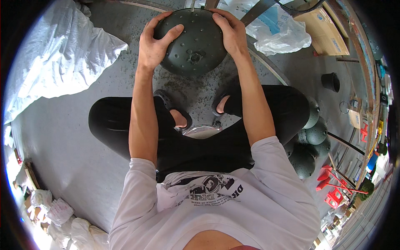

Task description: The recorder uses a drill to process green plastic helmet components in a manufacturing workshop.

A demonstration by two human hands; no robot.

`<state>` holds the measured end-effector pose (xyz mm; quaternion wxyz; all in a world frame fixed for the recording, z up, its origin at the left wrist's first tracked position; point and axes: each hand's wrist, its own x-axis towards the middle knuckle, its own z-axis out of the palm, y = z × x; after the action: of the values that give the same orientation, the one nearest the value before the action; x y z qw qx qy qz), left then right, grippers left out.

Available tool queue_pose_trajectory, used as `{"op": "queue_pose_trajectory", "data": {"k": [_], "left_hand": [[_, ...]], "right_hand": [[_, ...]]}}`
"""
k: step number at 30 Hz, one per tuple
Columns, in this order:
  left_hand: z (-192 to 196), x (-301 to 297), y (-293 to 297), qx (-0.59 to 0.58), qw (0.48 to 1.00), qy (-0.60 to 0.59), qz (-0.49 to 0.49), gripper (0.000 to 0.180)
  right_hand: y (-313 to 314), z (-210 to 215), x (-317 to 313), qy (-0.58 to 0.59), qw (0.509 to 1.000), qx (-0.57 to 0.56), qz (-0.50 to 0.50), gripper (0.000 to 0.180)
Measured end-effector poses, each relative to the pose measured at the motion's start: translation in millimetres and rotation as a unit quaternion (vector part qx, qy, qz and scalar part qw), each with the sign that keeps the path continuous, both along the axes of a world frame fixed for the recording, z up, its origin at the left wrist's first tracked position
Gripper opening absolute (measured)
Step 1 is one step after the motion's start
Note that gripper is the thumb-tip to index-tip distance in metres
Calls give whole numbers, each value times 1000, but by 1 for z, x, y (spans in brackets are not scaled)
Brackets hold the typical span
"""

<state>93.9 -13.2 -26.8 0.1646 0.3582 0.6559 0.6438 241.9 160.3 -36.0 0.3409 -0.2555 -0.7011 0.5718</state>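
Note:
A large dark green ball (193,39), dotted with small holes, is held in front of me between both hands. My left hand (155,43) grips its left side, with the thumb pressed on the near face. On the opposite side my right hand (233,32) curves over the upper right, its farther fingers hidden behind the ball. A larger round opening (194,57) shows low on the ball's surface. At its far top a thin metal rod (193,5) meets the ball; whether it enters a hole I cannot tell.
Dark crumbs (183,85) litter the floor around my shoes (166,100). Several similar green balls (314,133) lie beside my right knee. White sheeting (66,58) spreads at left. Clear plastic bags (283,35), a cardboard box (323,31) and a black pot (330,82) are at right.

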Motion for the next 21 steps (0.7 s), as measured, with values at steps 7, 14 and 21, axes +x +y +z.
{"op": "queue_pose_trajectory", "data": {"k": [7,14,21], "left_hand": [[3,0,0,-12,1000,8,7,58],[4,-1,0,-15,1000,14,14,59],[6,1,0,-12,1000,2,10,59]], "right_hand": [[1,2,0,-14,1000,3,-7,36],[-1,5,1,4,1000,7,-6,36],[-1,3,0,-1,1000,12,-20,35]]}}
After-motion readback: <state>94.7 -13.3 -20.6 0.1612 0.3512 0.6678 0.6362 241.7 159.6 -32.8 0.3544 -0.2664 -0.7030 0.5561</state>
